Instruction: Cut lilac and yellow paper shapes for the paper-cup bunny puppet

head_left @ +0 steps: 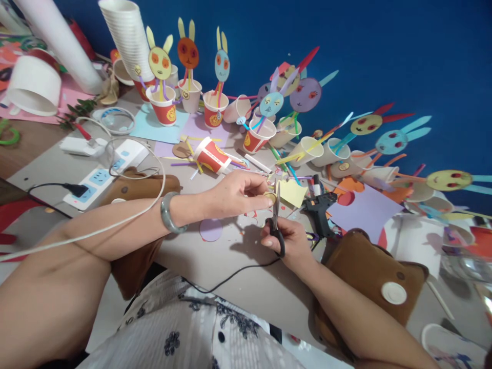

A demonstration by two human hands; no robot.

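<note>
My left hand (236,193) is closed in a pinch on a small yellow paper piece (271,196), mostly hidden by the fingers. My right hand (294,243) grips black-handled scissors (280,243), with their blades pointing up beside that piece. Just right of the blades is a larger yellow paper scrap (292,193); whether it touches them I cannot tell. A purple paper circle (211,230) lies on the table below my left wrist. Paper clippings are scattered under both hands.
A black glue gun (320,212) stands right of the scissors, near purple paper (365,207). Rabbit-faced cup figures line the blue wall, with a tipped red cup (212,156) before them. At left are a power strip (102,177) and a white cable (134,218) crossing my left arm.
</note>
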